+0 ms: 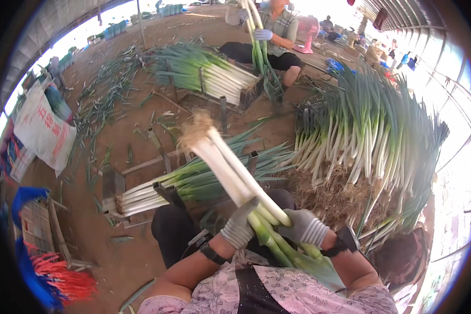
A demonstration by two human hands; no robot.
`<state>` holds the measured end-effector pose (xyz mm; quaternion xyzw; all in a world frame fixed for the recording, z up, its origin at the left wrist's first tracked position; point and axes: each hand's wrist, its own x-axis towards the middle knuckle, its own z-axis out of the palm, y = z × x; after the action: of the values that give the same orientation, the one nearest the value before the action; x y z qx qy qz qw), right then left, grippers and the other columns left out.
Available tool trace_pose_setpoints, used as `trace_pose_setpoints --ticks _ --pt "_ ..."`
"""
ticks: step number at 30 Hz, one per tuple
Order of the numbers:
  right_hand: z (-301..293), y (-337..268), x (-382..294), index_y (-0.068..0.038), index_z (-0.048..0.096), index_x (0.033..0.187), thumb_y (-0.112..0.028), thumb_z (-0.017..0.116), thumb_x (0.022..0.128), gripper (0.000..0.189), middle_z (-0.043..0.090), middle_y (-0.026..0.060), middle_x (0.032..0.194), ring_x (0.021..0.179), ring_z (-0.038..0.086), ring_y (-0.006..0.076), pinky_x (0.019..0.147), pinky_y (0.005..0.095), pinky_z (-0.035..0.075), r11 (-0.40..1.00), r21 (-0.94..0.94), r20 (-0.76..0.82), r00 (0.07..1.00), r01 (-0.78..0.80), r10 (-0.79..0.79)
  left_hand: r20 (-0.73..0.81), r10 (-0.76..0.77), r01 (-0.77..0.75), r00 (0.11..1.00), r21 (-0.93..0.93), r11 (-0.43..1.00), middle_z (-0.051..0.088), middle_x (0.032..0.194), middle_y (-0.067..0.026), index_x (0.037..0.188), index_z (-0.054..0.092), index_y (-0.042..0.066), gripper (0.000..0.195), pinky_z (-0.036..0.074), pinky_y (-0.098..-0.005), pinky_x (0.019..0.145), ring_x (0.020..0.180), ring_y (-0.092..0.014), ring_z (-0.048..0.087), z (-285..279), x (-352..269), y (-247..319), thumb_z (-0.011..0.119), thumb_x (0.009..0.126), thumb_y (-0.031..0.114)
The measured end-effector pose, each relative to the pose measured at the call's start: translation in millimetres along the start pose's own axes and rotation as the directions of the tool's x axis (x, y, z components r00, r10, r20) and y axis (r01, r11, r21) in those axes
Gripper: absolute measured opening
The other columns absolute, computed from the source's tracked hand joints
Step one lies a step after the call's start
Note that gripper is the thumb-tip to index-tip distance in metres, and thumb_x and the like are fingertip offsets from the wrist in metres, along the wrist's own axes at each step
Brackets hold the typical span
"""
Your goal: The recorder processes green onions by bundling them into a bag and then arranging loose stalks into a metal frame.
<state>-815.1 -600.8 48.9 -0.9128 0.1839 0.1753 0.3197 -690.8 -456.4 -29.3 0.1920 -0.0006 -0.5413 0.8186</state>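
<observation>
A few long white-stemmed green onions point(225, 172) slant across the middle, their shaggy roots at the upper left and their green ends against my body. My left hand point(239, 223), in a grey glove with striped cuff, is closed around the stalks from the left. On the right, my gloved right hand point(304, 227) grips the stalks where white turns to green. Beyond my knees, a metal rack point(114, 184) cradles a smaller bundle of green onions point(188, 186), roots to the left. My fingertips are partly hidden by the stalks.
At right stands a large heap of green onions point(361, 133) with soil-covered roots. A person point(278, 43) in gloves sits ahead beside another loaded rack point(223, 108). Leaf scraps point(110, 94), a white sack point(43, 125), red ties point(64, 276) and a plastic crate point(37, 225) lie leftward.
</observation>
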Motion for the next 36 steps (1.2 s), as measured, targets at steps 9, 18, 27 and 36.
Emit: trace_pose_setpoints --ticks 9,18,27,36 --pt "27 63 19 -0.002 0.059 0.12 -0.018 0.072 0.084 0.041 0.065 0.0044 0.111 0.1 0.058 0.0098 0.09 0.0268 0.047 0.667 0.745 0.14 0.975 0.012 -0.173 0.005 0.114 -0.105 0.993 0.421 0.901 0.063 0.103 -0.0055 0.113 0.06 0.001 0.033 0.046 -0.0306 0.092 0.101 -0.015 0.058 -16 26 38 0.069 0.086 0.017" --pt "1 74 2 -0.003 0.066 0.106 -0.015 0.081 0.074 0.037 0.068 0.0018 0.097 0.09 0.061 0.0099 0.082 0.0266 0.049 0.727 0.687 0.049 0.998 -0.007 -0.036 -0.21 0.391 -0.254 0.896 0.479 0.84 0.062 0.089 -0.006 0.102 0.057 0.004 0.024 0.058 -0.0346 0.063 0.07 -0.019 0.063 -2 37 75 0.071 0.083 0.01" --pt "-58 72 -23 -0.003 0.066 0.104 -0.014 0.084 0.07 0.04 0.068 0.0034 0.092 0.086 0.062 0.0118 0.078 0.0278 0.05 0.761 0.648 -0.052 0.999 0.034 0.0 -0.221 0.346 -0.163 0.912 0.578 0.799 0.062 0.088 -0.0046 0.101 0.059 0.007 0.021 0.058 -0.0436 0.071 0.082 -0.024 0.065 3 20 117 0.07 0.085 0.014" --pt "-77 57 -28 -0.002 0.066 0.106 -0.017 0.084 0.07 0.043 0.069 0.0043 0.095 0.086 0.062 0.0117 0.079 0.028 0.05 0.886 0.463 -0.076 0.997 0.03 0.006 -0.116 0.41 -0.386 0.905 0.181 0.904 0.054 0.069 -0.0019 0.102 0.056 0.007 0.02 0.049 -0.0347 0.054 0.058 -0.018 0.053 43 15 118 0.062 0.09 0.022"
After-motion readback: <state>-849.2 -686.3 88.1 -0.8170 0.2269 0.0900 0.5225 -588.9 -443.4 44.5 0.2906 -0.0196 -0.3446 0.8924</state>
